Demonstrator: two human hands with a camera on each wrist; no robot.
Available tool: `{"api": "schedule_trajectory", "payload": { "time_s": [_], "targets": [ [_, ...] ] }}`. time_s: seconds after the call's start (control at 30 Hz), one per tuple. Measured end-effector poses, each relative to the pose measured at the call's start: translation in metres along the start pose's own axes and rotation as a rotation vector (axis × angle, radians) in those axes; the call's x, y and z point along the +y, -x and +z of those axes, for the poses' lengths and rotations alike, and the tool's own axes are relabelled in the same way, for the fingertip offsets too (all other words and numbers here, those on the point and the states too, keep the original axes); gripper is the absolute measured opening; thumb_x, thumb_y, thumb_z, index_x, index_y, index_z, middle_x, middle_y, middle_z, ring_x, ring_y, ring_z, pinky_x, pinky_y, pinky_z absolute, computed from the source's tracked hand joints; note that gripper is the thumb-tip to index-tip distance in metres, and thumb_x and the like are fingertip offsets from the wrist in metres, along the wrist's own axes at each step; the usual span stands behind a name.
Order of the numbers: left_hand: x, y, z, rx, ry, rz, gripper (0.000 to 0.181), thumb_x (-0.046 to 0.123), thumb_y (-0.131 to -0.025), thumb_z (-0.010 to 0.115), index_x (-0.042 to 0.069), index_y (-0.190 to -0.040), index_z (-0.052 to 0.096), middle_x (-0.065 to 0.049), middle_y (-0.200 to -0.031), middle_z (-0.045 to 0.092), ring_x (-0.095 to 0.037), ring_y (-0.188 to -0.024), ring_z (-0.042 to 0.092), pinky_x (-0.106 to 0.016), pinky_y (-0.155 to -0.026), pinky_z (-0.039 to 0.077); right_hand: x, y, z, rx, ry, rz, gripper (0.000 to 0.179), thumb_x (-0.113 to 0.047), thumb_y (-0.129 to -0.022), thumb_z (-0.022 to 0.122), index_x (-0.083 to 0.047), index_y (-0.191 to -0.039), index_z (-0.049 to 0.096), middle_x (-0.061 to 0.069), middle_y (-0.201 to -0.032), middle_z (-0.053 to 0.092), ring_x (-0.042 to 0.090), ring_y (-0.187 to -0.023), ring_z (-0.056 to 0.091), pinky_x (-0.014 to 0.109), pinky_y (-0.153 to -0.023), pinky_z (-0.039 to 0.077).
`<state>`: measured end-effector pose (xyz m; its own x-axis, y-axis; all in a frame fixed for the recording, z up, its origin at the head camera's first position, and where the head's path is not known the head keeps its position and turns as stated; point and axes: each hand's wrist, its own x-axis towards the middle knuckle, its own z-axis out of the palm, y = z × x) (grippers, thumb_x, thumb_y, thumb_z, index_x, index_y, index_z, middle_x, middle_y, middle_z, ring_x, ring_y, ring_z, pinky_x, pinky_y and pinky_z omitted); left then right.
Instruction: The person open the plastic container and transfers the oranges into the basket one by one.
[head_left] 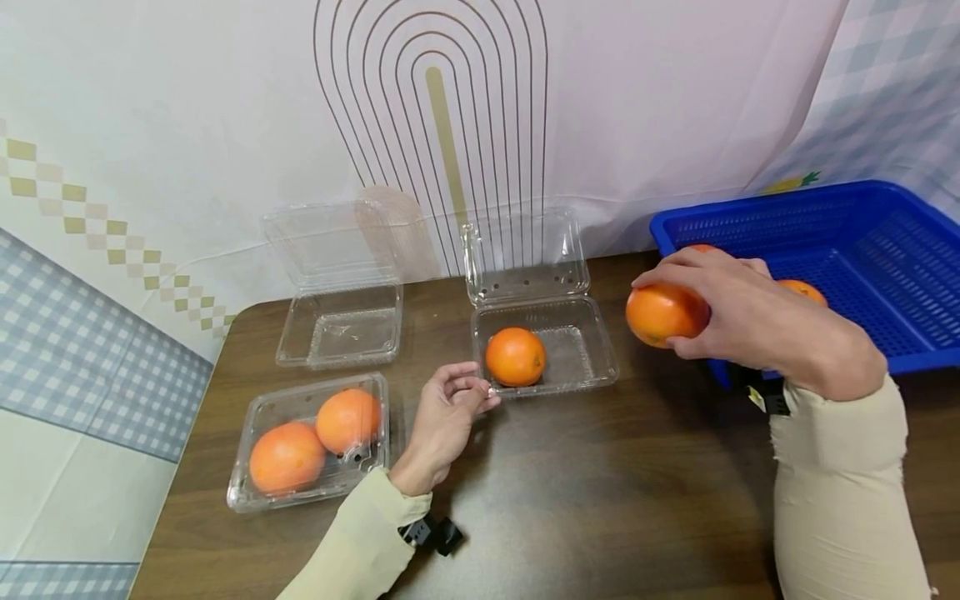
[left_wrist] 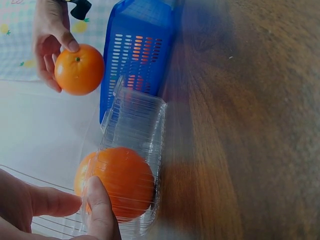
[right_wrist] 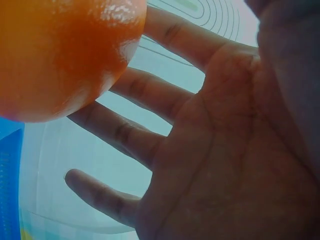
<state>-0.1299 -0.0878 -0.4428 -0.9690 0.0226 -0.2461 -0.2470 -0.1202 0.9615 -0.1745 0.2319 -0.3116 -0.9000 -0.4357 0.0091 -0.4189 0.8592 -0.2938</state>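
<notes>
My right hand [head_left: 738, 308] grips an orange [head_left: 666, 315] between thumb and fingers, raised beside the blue basket's near left corner. In the right wrist view the same orange [right_wrist: 65, 55] lies against the fingers, the little finger standing apart from it. My left hand [head_left: 446, 421] pinches the near left rim of an open clear plastic clamshell box [head_left: 573, 358]. One orange [head_left: 515, 357] sits in the left half of that box, close to the left fingertips. The left wrist view shows the thumb and a finger on the rim, with the orange [left_wrist: 122, 182] behind the clear wall.
A closed clear box [head_left: 307, 446] with two oranges stands at the left. Behind it is an open clear box [head_left: 341, 325] with nothing inside. The blue basket [head_left: 892, 362] at the right holds more oranges. A patterned cloth [head_left: 637, 108] hangs behind the brown table [head_left: 600, 500].
</notes>
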Motion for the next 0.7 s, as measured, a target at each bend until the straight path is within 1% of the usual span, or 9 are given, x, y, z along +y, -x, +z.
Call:
{"api": "schedule_trajectory", "payload": {
  "time_s": [0.13, 0.27, 0.43, 0.53, 0.7],
  "targets": [
    [0.000, 0.000, 0.000, -0.002, -0.005, 0.002, 0.035, -0.007, -0.099, 0.056, -0.008, -0.133, 0.048, -0.011, -0.104, 0.058, -0.010, -0.084, 0.066, -0.036, -0.093, 0.065, 0.003, 0.002, -0.002, 0.000, 0.012, 0.022, 0.059, -0.018, -0.076, 0.086, -0.030, -0.130, 0.064, 0.004, -0.138, 0.057, 0.034, -0.121, 0.052, 0.049, -0.084, 0.040],
    [0.000, 0.000, 0.000, -0.001, -0.005, 0.003, 0.035, -0.006, -0.099, 0.056, -0.008, -0.133, 0.048, -0.012, -0.105, 0.058, -0.010, -0.084, 0.066, -0.036, -0.094, 0.064, 0.008, 0.004, -0.003, 0.001, 0.014, 0.035, 0.061, -0.019, -0.075, 0.087, -0.029, -0.131, 0.064, 0.007, -0.139, 0.056, 0.038, -0.120, 0.051, 0.056, -0.088, 0.042],
    [0.000, 0.000, 0.000, 0.001, -0.004, 0.003, 0.035, -0.006, -0.099, 0.056, -0.008, -0.133, 0.048, -0.012, -0.105, 0.058, -0.010, -0.083, 0.067, -0.035, -0.093, 0.065, 0.015, 0.006, -0.004, 0.007, 0.016, 0.044, 0.064, -0.018, -0.075, 0.088, -0.025, -0.134, 0.062, 0.013, -0.144, 0.053, 0.041, -0.127, 0.047, 0.060, -0.089, 0.040],
    [0.000, 0.000, 0.000, -0.001, -0.009, 0.005, 0.035, -0.006, -0.099, 0.056, -0.008, -0.133, 0.048, -0.012, -0.105, 0.058, -0.011, -0.083, 0.067, -0.033, -0.092, 0.065, 0.018, 0.007, -0.005, 0.012, 0.017, 0.051, 0.065, -0.018, -0.075, 0.088, -0.025, -0.134, 0.062, 0.014, -0.146, 0.052, 0.042, -0.131, 0.045, 0.063, -0.090, 0.040],
    [0.000, 0.001, 0.000, 0.001, -0.015, 0.006, 0.035, -0.006, -0.099, 0.057, -0.007, -0.133, 0.048, -0.012, -0.105, 0.058, -0.010, -0.083, 0.068, -0.034, -0.092, 0.065, 0.021, 0.010, -0.005, 0.030, 0.004, 0.050, 0.066, -0.018, -0.075, 0.088, -0.023, -0.135, 0.061, 0.016, -0.146, 0.051, 0.044, -0.131, 0.044, 0.062, -0.090, 0.038]
  ]
}}
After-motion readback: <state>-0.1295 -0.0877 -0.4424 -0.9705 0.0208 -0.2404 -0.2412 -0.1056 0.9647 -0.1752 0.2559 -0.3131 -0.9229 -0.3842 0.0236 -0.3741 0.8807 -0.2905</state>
